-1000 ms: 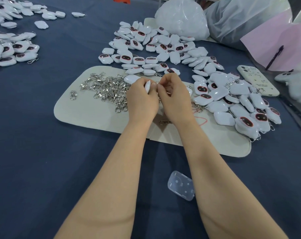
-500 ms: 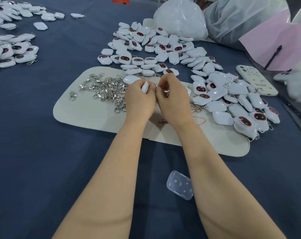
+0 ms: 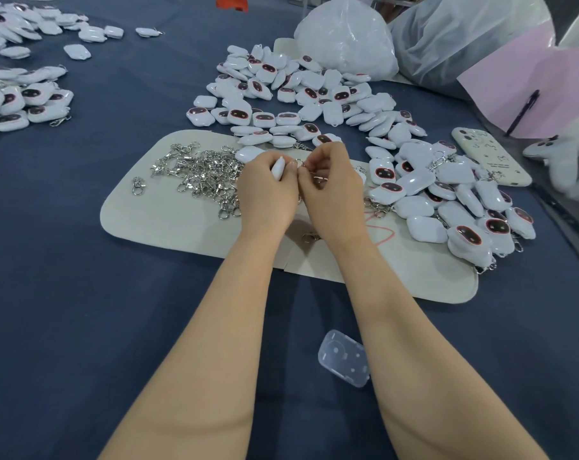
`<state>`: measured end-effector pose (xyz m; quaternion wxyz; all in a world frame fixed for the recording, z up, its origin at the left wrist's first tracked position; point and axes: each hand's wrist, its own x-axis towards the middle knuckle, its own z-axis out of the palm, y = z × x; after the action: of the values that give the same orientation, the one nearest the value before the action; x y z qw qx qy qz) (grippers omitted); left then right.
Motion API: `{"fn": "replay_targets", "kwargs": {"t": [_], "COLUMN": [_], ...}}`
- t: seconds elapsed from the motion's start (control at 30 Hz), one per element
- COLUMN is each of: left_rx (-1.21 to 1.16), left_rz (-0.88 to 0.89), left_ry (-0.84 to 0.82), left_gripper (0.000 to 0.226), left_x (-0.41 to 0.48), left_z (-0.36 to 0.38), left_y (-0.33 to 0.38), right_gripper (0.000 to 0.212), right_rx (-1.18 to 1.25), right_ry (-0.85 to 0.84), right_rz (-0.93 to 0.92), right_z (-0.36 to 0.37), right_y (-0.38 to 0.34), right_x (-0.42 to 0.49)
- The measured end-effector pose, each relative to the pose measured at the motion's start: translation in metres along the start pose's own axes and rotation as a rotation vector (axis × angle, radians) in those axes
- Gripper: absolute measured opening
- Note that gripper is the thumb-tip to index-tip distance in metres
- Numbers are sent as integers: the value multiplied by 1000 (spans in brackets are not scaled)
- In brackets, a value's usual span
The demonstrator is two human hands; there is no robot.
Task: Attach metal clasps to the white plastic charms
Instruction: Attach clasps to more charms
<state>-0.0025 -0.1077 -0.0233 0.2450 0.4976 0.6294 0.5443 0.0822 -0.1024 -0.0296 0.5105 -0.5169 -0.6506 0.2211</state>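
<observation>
White charm (image 3: pixel 278 168) sits pinched in the left grip (image 3: pixel 267 190) at frame centre, while the right grip (image 3: pixel 334 189) pinches a metal clasp (image 3: pixel 301 163) against it. Attaching looks underway. The next move, hooking the clasp onto the charm, calls for fine alignment.

Charms (image 3: pixel 301 104), 12 o'clock: white plastic, glossy, highlights caught.
Clasps (image 3: pixel 201 177), 10 o'clock: silver metal, bright shine seen.
Mat (image 3: pixel 168 224): cream, matt, smooth.
Tablecloth (image 3: pixel 82 310): dark blue cloth, matt.
Case (image 3: pixel 344 362), 5 o'clock: clear plastic, faintly frosted.
Bag (image 3: pixel 347 34), 1 o'clock: thin white plastic, crinkled.
</observation>
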Motion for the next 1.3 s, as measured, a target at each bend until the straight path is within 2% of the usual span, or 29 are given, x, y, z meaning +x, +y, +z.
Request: {"fn": "replay_targets", "kwargs": {"t": [0.47, 0.7, 1.3], "left_rx": [-28, -70, -51], "left_rz": [-6, -30, -9], "left_ry": [6, -2, -15], "left_gripper": [9, 7, 6], "left_x": [-1, -1, -1], "left_z": [2, 2, 4], "left_y": [0, -1, -2], "right_gripper": [5, 10, 7], "right_rx": [-16, -41, -41], "right_ry": [29, 59, 19], "right_rz": [54, 49, 76], "right_z": [2, 0, 1], "right_y": [2, 2, 3], "right_x": [1, 2, 2]}}
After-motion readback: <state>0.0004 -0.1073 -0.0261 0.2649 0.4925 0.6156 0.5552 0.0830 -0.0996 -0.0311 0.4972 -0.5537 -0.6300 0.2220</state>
